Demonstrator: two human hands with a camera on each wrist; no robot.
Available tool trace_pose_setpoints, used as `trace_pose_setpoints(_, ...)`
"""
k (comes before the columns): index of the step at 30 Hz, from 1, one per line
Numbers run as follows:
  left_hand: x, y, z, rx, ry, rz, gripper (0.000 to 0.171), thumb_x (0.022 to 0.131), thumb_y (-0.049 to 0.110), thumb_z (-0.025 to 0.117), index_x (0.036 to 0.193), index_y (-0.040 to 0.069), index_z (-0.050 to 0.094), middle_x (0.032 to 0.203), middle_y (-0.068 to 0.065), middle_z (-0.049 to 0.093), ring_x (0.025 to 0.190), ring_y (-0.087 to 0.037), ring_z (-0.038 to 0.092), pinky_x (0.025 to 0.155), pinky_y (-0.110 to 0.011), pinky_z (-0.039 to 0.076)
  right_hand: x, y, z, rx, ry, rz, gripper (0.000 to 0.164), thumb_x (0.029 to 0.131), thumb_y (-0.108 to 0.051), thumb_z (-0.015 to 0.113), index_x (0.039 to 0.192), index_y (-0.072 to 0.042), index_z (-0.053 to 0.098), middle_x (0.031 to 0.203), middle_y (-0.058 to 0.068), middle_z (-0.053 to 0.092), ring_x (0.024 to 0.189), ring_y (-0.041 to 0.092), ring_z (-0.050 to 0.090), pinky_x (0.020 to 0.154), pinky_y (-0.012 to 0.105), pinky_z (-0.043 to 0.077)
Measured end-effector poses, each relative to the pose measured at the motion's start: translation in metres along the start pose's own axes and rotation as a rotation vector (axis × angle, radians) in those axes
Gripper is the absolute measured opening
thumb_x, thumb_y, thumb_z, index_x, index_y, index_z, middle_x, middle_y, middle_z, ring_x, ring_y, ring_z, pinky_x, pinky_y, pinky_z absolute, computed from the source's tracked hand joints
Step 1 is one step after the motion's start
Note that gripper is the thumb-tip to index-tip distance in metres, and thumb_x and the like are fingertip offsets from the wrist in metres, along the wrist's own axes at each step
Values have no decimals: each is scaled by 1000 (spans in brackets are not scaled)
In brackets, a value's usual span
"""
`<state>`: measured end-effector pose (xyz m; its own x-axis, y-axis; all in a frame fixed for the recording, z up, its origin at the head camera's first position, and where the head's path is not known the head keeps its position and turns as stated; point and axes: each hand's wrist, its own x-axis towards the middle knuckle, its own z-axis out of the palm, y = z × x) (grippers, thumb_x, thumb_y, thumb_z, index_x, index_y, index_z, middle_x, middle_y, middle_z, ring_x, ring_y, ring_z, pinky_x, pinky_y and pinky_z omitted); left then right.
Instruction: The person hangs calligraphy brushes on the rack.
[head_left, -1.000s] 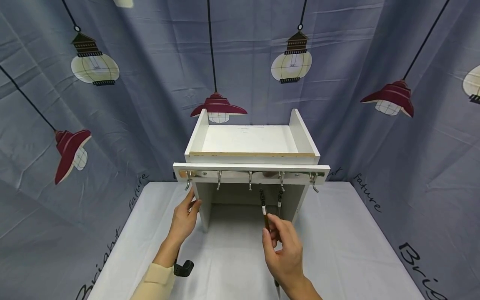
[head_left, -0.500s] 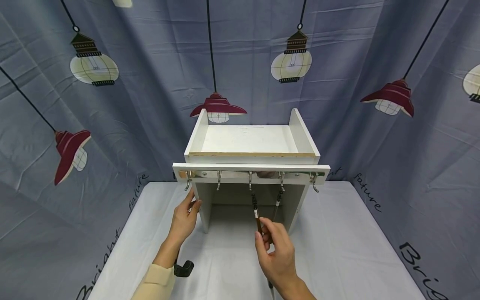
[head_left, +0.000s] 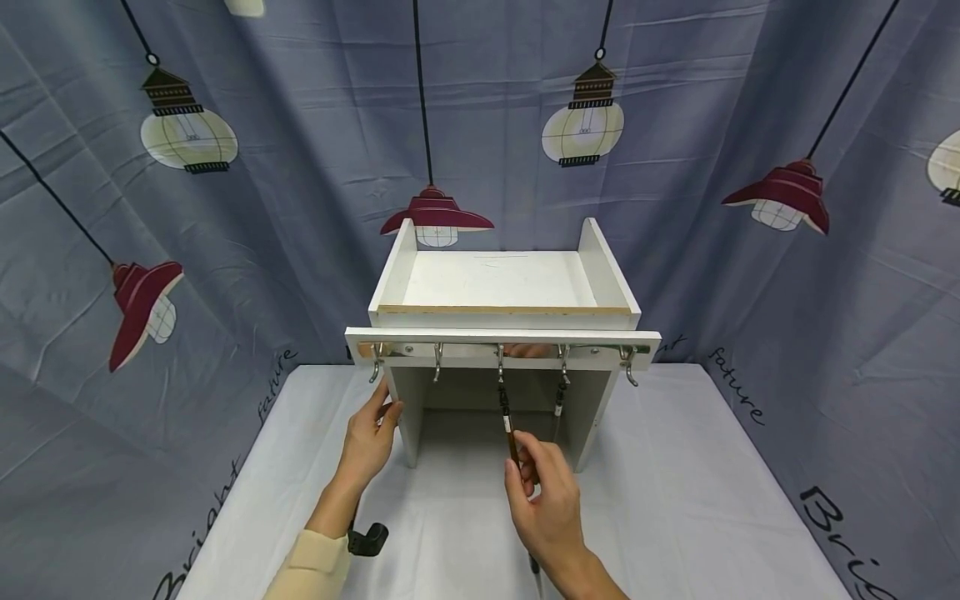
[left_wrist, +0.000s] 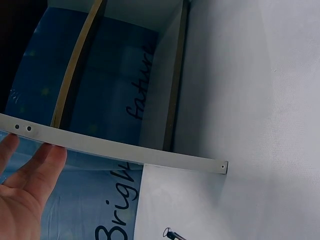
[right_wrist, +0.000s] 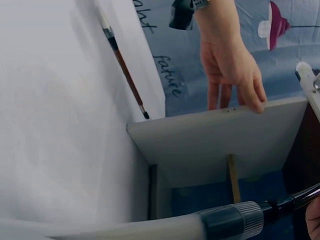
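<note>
My right hand (head_left: 546, 496) pinches the handle of a calligraphy brush (head_left: 507, 429), held bristles down. Its looped upper end is right at the tip of the middle hook (head_left: 500, 364) on the white shelf (head_left: 502, 321). In the right wrist view, the brush's pale bristles (right_wrist: 135, 229) and dark ferrule fill the foreground. A second brush (head_left: 558, 400) hangs from the hook to the right, partly hidden by my right hand. My left hand (head_left: 369, 437) grips the front edge of the shelf's left side panel; its fingers (left_wrist: 47, 167) show at that edge in the left wrist view.
Another brush (right_wrist: 125, 72) lies on the white tablecloth (right_wrist: 55, 125) left of the shelf. More metal hooks (head_left: 438, 362) line the front rail. A black wrist camera (head_left: 367, 540) sits on my left wrist. A patterned curtain (head_left: 300, 167) stands behind.
My right hand has moved left with the brush, bringing its top from between two hooks to just under the middle hook. The hanging brush has swung slightly. My left hand has stayed put.
</note>
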<state>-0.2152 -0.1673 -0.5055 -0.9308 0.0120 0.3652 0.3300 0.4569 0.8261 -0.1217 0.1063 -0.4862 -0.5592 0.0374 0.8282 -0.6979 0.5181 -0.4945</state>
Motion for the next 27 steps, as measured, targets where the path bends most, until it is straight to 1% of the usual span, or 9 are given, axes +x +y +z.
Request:
trace_pose_setpoints(5, 0, 0, 0, 4, -2, 8, 60, 108, 27, 56, 161, 9, 35, 156, -18, 50, 125, -37, 66, 95, -51, 59, -2, 6, 6, -2, -2, 35, 42, 83, 12, 72, 124, 2, 67, 94, 8, 61, 67, 11, 53, 53, 13, 45)
trace_pose_setpoints(14, 1, 0, 1, 8, 7, 16, 60, 108, 27, 57, 161, 10, 35, 155, -18, 50, 124, -38, 67, 94, -51, 60, -3, 18, 16, 6, -39, 118, 38, 87, 9, 72, 124, 2, 66, 96, 8, 62, 73, 9, 58, 55, 15, 49)
trace_pose_setpoints(22, 1, -1, 0, 1, 15, 19, 59, 108, 26, 57, 160, 9, 36, 155, -18, 51, 122, -37, 67, 93, -51, 60, 1, 25, 25, -6, -44, 70, 35, 86, 12, 73, 120, 5, 68, 96, 9, 62, 73, 10, 60, 58, 15, 51)
trace_pose_setpoints(27, 2, -1, 1, 4, 19, 41, 60, 108, 23, 58, 159, 3, 36, 154, -22, 51, 121, -39, 68, 92, -49, 60, 1, 30, 28, -19, -60, 107, 33, 86, 11, 73, 119, 7, 67, 97, 10, 62, 72, 9, 60, 59, 18, 54)
